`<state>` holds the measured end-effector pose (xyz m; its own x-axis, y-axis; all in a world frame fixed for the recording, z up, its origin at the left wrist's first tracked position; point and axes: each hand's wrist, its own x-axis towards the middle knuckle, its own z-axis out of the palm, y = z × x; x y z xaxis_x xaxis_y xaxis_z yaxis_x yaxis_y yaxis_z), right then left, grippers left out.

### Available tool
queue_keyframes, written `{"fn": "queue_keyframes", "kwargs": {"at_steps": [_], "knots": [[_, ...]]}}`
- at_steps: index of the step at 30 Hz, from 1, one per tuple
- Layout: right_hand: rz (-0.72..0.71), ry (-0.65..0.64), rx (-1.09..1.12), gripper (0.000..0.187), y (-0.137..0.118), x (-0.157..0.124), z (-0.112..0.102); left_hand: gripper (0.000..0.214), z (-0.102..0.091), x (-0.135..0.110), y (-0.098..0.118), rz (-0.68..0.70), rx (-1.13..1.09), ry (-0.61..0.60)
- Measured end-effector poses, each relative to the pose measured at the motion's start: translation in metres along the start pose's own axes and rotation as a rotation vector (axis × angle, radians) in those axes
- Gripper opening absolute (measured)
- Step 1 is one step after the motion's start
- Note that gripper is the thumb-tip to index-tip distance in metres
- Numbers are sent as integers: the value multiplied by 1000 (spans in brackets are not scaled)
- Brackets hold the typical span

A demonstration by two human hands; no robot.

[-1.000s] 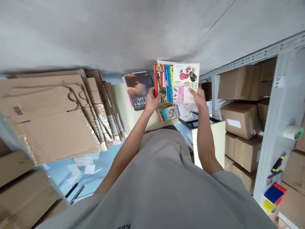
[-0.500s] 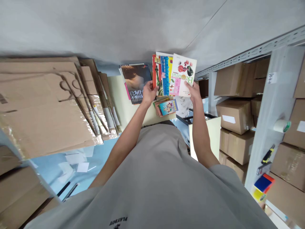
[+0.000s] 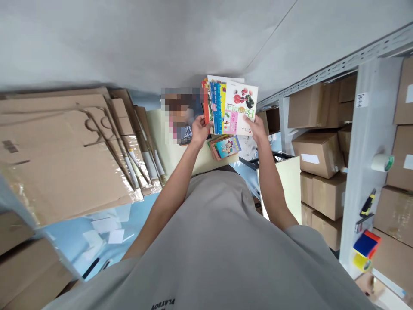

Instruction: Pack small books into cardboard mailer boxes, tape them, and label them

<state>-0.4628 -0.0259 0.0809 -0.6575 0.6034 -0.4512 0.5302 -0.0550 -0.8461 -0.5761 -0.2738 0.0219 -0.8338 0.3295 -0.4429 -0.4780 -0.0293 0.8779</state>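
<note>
Together, several thin books make up a fan of books (image 3: 217,107), lifted between the person's two hands above a pale cream surface (image 3: 163,133). Rightmost and in front is a white paperback (image 3: 237,92) with red and dark green produce printed on its cover, green lettering that seems to read "Beautiful", and a pink panel. Beside it show a strip of a yellow book, then a blue book (image 3: 217,103) with lettering down its length, then a red-orange edge at the far left; a white edge rises behind them at the top.

The left hand (image 3: 200,129) is clamped on the lower left side of the fan. The right hand (image 3: 254,125) grips the white paperback at its lower right, thumb on the cover.

Just below the fan, a small stack of booklets (image 3: 227,147) rests on the surface, topped by a light blue one with cartoon figures. By the left hand lies a dark-covered book (image 3: 186,138), largely blurred by pixelation.

Farther left lean flattened cardboard boxes (image 3: 64,168), with loose papers (image 3: 105,228) on the blue floor (image 3: 132,224) beneath. To the right, taped cartons (image 3: 318,155) fill a metal rack, and its upright (image 3: 355,163) carries a white tape roll (image 3: 383,162) and a yellow-and-black utility knife (image 3: 368,203).
</note>
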Motion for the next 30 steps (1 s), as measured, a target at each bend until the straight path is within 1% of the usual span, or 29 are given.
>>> {"fn": "queue_keyframes", "kwargs": {"at_steps": [5, 9, 11, 14, 18, 21, 24, 30], "knots": [[-1, 26, 15, 86, 3, -5, 4, 31, -1, -4, 2, 18, -17, -9], [-13, 28, 39, 84, 6, -4, 4, 47, -1, -2, -5, 41, -36, -38], [-14, 35, 50, 82, 8, -4, 5, 51, -1, 0, -10, 47, -33, -50], [-19, 57, 75, 80, 10, -3, 6, 48, 0, 3, -15, 60, -20, -33], [-6, 78, 92, 76, 10, -4, 9, 44, 4, 3, -16, 93, 8, -9], [0, 73, 124, 76, 9, -6, 12, 52, 6, 1, -15, 109, 49, -10], [-24, 56, 137, 77, 8, -8, 18, 62, 6, 0, -15, 109, 102, -9], [-115, 75, 69, 78, 10, -7, 32, 61, 3, -4, -11, 124, 138, -43]]}}
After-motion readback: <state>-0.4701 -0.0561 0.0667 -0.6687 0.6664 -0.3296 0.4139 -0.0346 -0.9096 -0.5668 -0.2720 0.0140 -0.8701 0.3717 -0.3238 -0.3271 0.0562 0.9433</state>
